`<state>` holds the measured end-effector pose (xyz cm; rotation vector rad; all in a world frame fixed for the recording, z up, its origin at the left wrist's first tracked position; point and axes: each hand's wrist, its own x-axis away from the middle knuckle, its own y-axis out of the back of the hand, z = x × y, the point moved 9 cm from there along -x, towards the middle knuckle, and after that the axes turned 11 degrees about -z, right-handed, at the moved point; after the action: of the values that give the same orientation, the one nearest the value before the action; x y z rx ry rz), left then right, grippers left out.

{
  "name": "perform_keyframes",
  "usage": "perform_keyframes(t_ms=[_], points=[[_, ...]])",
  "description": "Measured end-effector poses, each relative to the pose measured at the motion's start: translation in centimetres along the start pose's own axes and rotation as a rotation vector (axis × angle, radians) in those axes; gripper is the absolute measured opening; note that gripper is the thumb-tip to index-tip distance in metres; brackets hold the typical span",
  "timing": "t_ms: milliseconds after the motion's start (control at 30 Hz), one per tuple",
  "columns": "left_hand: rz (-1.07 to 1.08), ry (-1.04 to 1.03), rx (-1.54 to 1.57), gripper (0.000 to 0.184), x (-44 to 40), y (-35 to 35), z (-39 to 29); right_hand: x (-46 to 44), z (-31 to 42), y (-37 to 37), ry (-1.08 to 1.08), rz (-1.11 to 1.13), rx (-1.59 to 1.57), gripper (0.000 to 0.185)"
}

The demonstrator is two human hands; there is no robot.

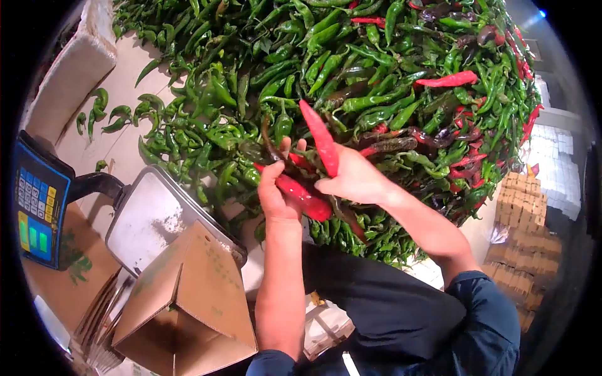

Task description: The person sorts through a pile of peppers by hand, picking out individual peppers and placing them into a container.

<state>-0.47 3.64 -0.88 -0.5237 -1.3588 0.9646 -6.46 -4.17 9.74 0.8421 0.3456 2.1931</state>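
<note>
My left hand [273, 195] is closed around red chili peppers [305, 198], their thick ends sticking out toward my right hand. A thin dark brown pepper [268, 139] rises just above the left fingertips; whether it is in the hand I cannot tell. Close beside it, my right hand [357, 179] grips one long red chili pepper [318, 133], its tip pointing up and left. The right fingers are partly hidden behind the hand. Both hands are over the near edge of a large heap of green chili peppers [219, 94], with red and dark ones mixed in.
An open cardboard box [216, 288] stands at lower left, against a scale's metal platform [141, 229]. The scale's keypad display [42, 194] is farther left. Loose green peppers [119, 116] lie on the light floor. Stacked brown cartons [523, 250] are at right; a white foam-like box [78, 62] stands upper left.
</note>
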Motion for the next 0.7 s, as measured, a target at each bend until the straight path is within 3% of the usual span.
perform_keyframes(t_ms=[33, 100, 200, 233, 267, 300, 433, 500, 600, 700], points=[[-0.014, -0.019, 0.037, 0.057, 0.5, -0.1, -0.4, -0.2, -1.0, -1.2, -0.038, 0.02, -0.033, 0.048], [-0.039, -0.057, 0.11, 0.059, 1.4, -0.3, -1.2, -0.7, -2.0, -1.6, -0.153, 0.027, -0.3, 0.033], [-0.074, -0.275, 0.009, 0.066, 1.4, 0.5, -2.6, -1.3, -5.1, -2.4, -0.374, 0.08, -0.435, 0.023], [-0.088, -0.358, -0.018, 0.069, 1.6, 0.6, -3.2, -1.3, -4.7, -2.2, -0.352, 0.049, -0.539, 0.022], [-0.143, -0.267, 0.03, 0.065, 1.5, 1.3, -3.1, -1.3, -4.7, -2.2, -0.353, 0.034, -0.556, 0.024], [-0.19, -0.315, -0.041, 0.065, 1.7, 1.7, -3.6, -1.2, -4.8, -2.2, -0.353, 0.019, -0.572, 0.026], [-0.38, -0.489, -0.457, 0.064, 2.9, 2.9, -5.5, -2.1, -5.7, -1.6, -0.233, -0.089, -0.326, 0.03], [-0.362, -0.488, -0.422, 0.069, 3.2, 4.5, -5.7, -2.2, -4.7, -0.8, -0.108, -0.185, -0.152, 0.035], [-0.343, -0.402, -0.222, 0.075, 3.8, 6.5, -5.5, -1.8, -4.2, -2.4, -0.096, 0.007, -0.103, 0.04], [-0.327, -0.485, -0.485, 0.07, 5.6, 5.8, -6.9, -2.4, -4.9, -4.2, -0.136, 0.125, -0.093, 0.034]])
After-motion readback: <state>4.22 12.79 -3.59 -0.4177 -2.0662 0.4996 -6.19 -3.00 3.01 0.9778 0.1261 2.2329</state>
